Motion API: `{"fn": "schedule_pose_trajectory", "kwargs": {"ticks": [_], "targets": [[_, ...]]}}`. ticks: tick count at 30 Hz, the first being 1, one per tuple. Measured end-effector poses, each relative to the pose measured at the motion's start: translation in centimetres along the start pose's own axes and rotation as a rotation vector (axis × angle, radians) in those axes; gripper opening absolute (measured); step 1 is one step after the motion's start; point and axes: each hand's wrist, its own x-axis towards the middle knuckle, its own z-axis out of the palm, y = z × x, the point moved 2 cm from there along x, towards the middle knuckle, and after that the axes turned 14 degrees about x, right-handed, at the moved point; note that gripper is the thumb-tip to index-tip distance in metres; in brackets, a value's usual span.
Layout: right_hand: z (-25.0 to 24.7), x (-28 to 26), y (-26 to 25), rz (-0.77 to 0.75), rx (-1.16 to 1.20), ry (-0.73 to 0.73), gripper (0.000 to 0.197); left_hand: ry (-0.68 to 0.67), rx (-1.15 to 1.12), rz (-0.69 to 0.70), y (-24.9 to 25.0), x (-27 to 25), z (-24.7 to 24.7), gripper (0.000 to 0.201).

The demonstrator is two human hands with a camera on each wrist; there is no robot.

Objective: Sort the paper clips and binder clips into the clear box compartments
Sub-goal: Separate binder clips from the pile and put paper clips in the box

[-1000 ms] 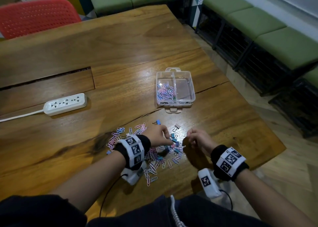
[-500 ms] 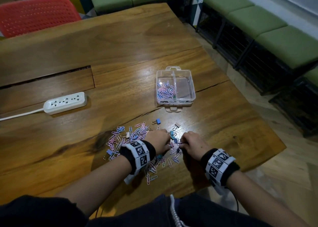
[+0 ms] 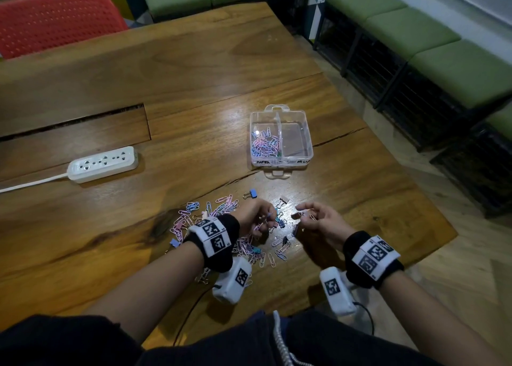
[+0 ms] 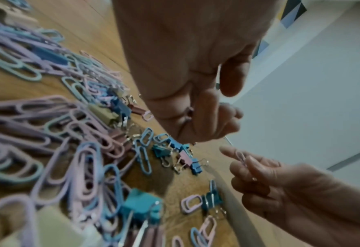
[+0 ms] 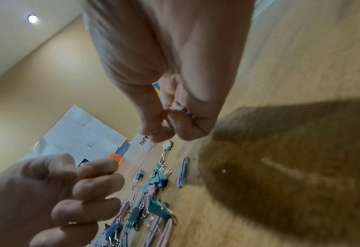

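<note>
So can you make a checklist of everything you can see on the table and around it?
Surface: wooden table, long slot and cracks.
Job's things: clear box, paper clips in its left compartment; loose pile of clips near the hands.
Clutter: power strip.
Grippers: left hand holds paper clips; right hand pinches a paper clip.
Cables: white cord; black wire.
Surroundings: red chair, green benches.
</note>
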Motion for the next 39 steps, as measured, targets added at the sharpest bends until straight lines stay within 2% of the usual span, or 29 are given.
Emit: {"fn": "schedule_pose_trajectory", "kwargs": {"ticks": [1,4,6,8,10,13,15,18,21,25,27,29,31,33,34,36,38,39], "targets": [[0.0,0.1,0.1,0.005,0.019,-0.01,0.021,0.022,0.109,-0.002,0.1,0.0,0.3,0.027],[0.4,-0.3,0.0,0.025,0.078,0.0,0.02,0.094,0.642,0.037,0.0,0.0,1.2,0.023],[0.4,-0.4,-0.2,0.048,0.179,-0.005,0.02,0.107,0.851,0.039,-0.5,0.0,1.8,0.022],[0.2,-0.5,-0.3,0.066,0.195,0.026,0.029,0.145,1.062,0.069,-0.9,-0.1,2.3,0.026],[0.2,-0.5,-0.3,0.025,0.019,0.078,0.034,0.222,1.281,0.14,-1.1,-0.3,2.7,0.029],[0.1,-0.1,0.3,-0.115,-0.4,0.103,0.027,0.254,1.529,0.161,-1.5,-0.4,3.3,0.054],[0.0,0.1,1.0,-0.152,-0.598,0.079,0.028,0.262,1.599,0.151,-1.7,-0.4,3.7,0.063],[0.4,0.2,1.4,-0.197,-0.821,0.087,0.026,0.306,1.575,0.151,-1.6,-0.4,4.1,0.052],[0.6,0.5,1.6,-0.219,-0.906,0.075,0.024,0.311,1.573,0.152,-1.3,-0.4,4.3,0.039],[0.5,0.4,1.5,-0.215,-1.058,0.097,0.014,0.279,1.637,0.165,-1.4,-0.3,4.3,0.039],[0.3,0.1,1.1,-0.205,-0.971,0.133,0.016,0.291,1.609,0.167,-1.5,-0.4,4.0,0.04],[0.2,-0.5,0.7,-0.132,-0.694,0.111,0.021,0.319,1.568,0.183,-1.5,-0.6,3.2,0.04],[0.5,-1.2,0.4,-0.037,-0.377,0.022,0.02,0.337,1.448,0.199,-1.2,-0.9,2.1,0.037],[1.0,-1.6,0.2,0.056,-0.238,-0.1,0.017,0.341,1.161,0.208,-0.7,-1.3,0.9,0.026],[1.2,-1.7,0.2,0.12,-0.24,-0.169,0.017,0.341,0.982,0.201,-0.5,-1.4,0.3,0.024],[1.9,-1.9,0.5,0.261,-0.362,-0.287,0.016,0.355,0.606,0.144,-0.4,-1.5,-1.0,0.031],[2.5,-2.0,0.9,0.322,-0.495,-0.304,0.019,0.34,0.201,0.063,-0.8,-1.6,-2.0,0.032],[2.7,-2.0,0.9,0.305,-0.519,-0.267,0.021,0.309,0.029,0.04,-1.0,-1.6,-2.2,0.029]]}}
